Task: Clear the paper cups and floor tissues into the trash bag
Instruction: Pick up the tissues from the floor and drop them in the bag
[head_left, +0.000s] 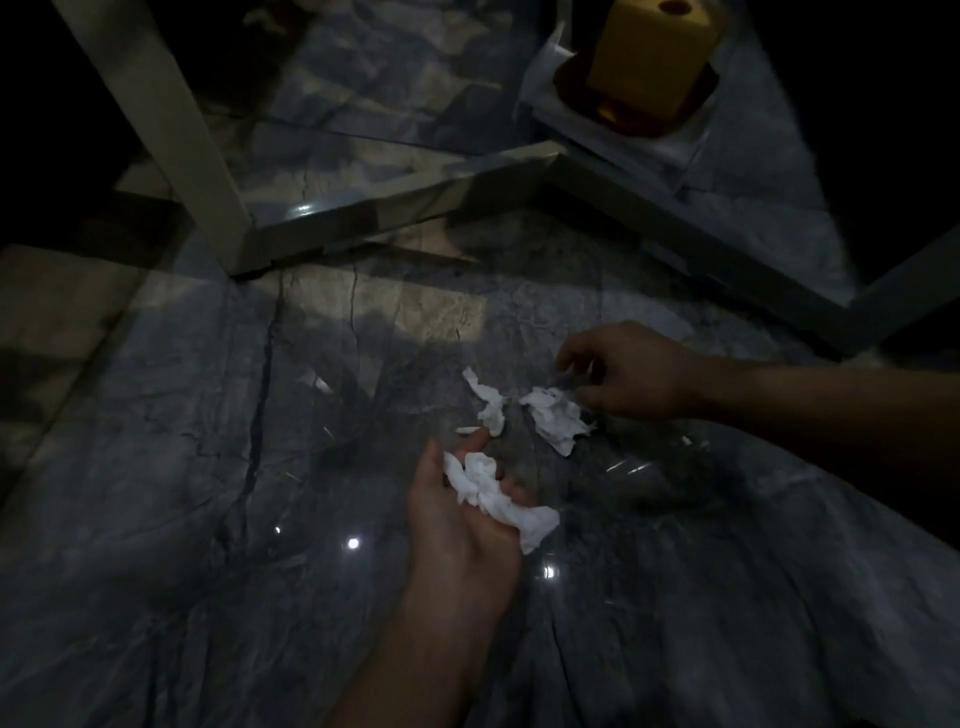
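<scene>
My left hand (457, 525) lies palm up low over the dark marble floor and holds a crumpled white tissue (493, 493) in its fingers. Two more crumpled tissues lie on the floor just beyond it: a narrow one (488, 402) and a wider one (556, 418). A tiny white scrap (466, 429) rests by my left fingertip. My right hand (631, 371) hovers at the right of the wider tissue, fingers spread and curled downward, touching or nearly touching its edge. No cups or trash bag are visible in this dim view.
A pale table leg (171, 130) and its floor-level frame bar (405, 202) stand behind the tissues. A yellow block-shaped object (649, 52) sits on a low shelf at the top right. Another frame bar (727, 260) runs diagonally on the right.
</scene>
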